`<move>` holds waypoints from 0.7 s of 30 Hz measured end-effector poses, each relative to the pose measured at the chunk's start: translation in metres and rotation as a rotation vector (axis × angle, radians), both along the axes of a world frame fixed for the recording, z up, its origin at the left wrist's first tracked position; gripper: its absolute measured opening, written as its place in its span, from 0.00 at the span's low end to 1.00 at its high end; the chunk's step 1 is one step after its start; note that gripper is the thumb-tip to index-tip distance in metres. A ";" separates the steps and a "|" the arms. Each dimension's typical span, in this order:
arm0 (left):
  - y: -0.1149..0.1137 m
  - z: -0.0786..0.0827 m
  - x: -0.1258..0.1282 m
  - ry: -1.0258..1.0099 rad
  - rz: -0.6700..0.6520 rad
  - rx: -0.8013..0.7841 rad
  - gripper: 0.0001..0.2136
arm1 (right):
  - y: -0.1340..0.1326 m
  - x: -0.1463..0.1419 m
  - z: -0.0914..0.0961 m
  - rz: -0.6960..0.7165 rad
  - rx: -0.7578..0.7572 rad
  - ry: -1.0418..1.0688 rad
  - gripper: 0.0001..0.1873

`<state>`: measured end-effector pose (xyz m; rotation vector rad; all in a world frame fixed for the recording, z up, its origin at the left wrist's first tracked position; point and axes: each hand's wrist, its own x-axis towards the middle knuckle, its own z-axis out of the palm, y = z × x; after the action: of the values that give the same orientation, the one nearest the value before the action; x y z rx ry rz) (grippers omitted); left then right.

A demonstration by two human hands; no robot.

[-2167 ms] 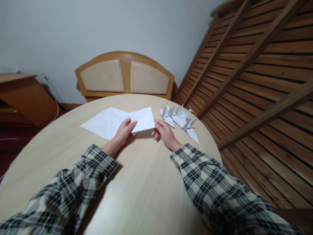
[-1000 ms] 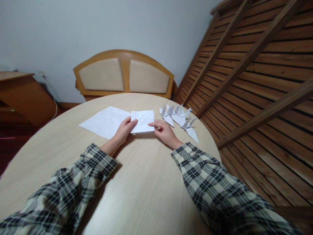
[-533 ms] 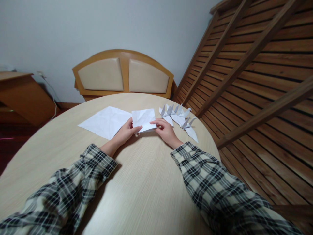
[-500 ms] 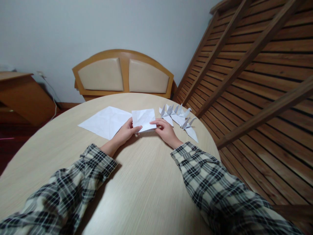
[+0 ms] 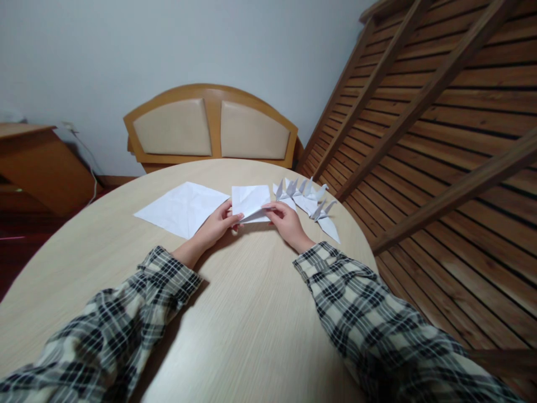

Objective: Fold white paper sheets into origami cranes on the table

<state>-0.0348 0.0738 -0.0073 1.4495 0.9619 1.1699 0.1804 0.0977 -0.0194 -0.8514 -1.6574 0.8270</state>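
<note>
Both my hands hold a small creased white paper square (image 5: pixel 250 200) just above the round wooden table (image 5: pixel 235 313). My left hand (image 5: pixel 218 224) pinches its near left corner between thumb and fingers. My right hand (image 5: pixel 284 219) pinches the near right edge, where the layers part into a flap. A larger flat white sheet (image 5: pixel 182 208) lies on the table just left of my left hand. Several folded white paper cranes (image 5: pixel 308 201) stand on the table to the right of my right hand.
A wooden chair (image 5: pixel 212 131) with two padded back panels stands at the table's far side. A slatted wooden structure (image 5: pixel 423 129) leans along the right. A wooden cabinet (image 5: pixel 39 168) and a white cable stand at the left by the wall.
The small paper has been folded narrower and shifted slightly right. My hands have drawn closer together, and my right hand now lifts a flap at the near right edge.
</note>
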 end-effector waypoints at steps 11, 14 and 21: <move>-0.001 -0.001 0.000 0.119 -0.028 0.026 0.14 | 0.006 0.000 0.000 -0.108 -0.066 0.059 0.11; -0.001 -0.001 0.000 0.139 -0.028 0.029 0.13 | 0.007 0.000 0.001 -0.117 -0.081 0.072 0.12; -0.003 0.001 0.001 0.161 -0.019 0.043 0.11 | 0.005 -0.002 0.003 -0.134 -0.099 0.116 0.11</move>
<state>-0.0334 0.0707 -0.0066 1.6035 1.0357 1.0784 0.1785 0.1029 -0.0168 -0.9545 -1.4521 0.8539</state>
